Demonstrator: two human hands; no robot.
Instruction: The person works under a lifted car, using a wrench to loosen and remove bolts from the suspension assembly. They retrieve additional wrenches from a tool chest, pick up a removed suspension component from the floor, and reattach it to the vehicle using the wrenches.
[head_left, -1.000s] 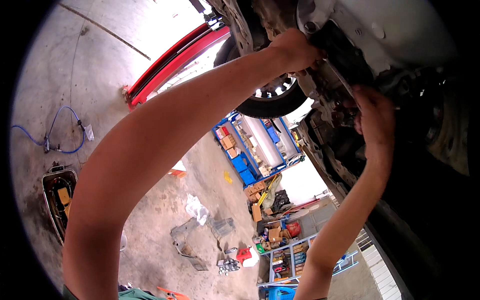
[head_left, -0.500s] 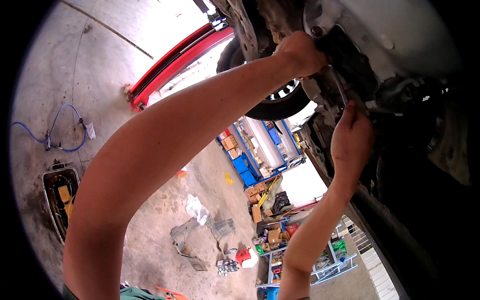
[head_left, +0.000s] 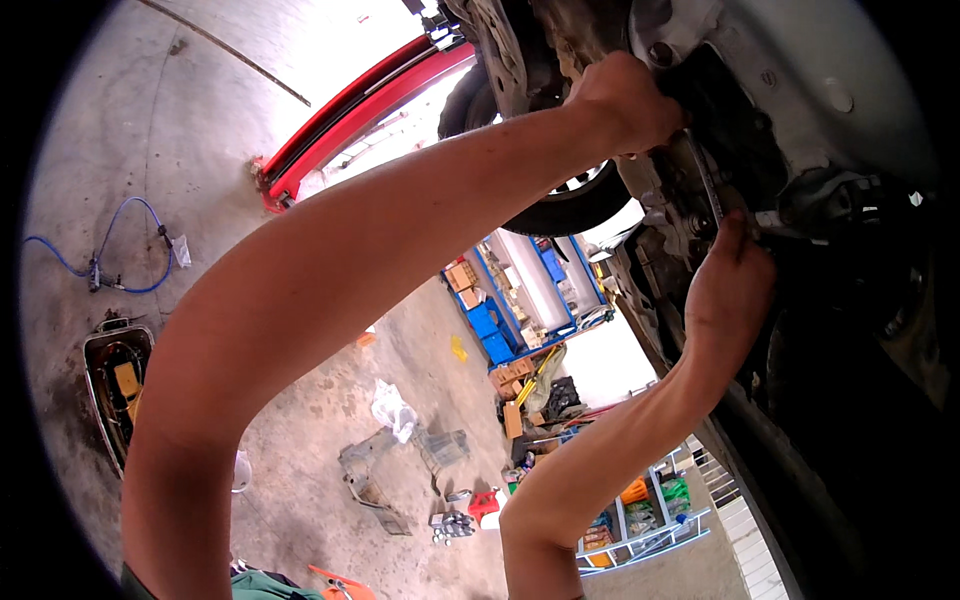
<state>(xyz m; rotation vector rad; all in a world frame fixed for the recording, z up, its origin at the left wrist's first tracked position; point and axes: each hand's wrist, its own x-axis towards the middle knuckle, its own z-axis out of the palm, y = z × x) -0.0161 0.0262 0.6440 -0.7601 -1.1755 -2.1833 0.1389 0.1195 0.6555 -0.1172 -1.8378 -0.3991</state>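
Note:
Both of my arms reach up to the underside of a raised vehicle (head_left: 840,95). A slim, shiny metal wrench (head_left: 706,178) runs slantwise between my hands, with both its ends hidden. My left hand (head_left: 630,105) is closed in a fist about the upper end, close to a rusty metal part; its fingertips are mostly out of sight. My right hand (head_left: 733,290) grips the lower end, thumb lying along the shank. Dark undercarriage parts (head_left: 840,210) surround the right hand.
A black tire (head_left: 565,215) hangs behind my left forearm. Below and farther off are a red lift beam (head_left: 350,120), blue shelving (head_left: 520,300), a light-blue rack (head_left: 640,545), grey plastic panels (head_left: 375,485), a blue hose (head_left: 130,288) and an oblong bin (head_left: 100,345).
Both hands, with the wrench between them, sit slightly farther right in the picture. My right elbow has swung left and now covers part of the rack. The view has shifted a little.

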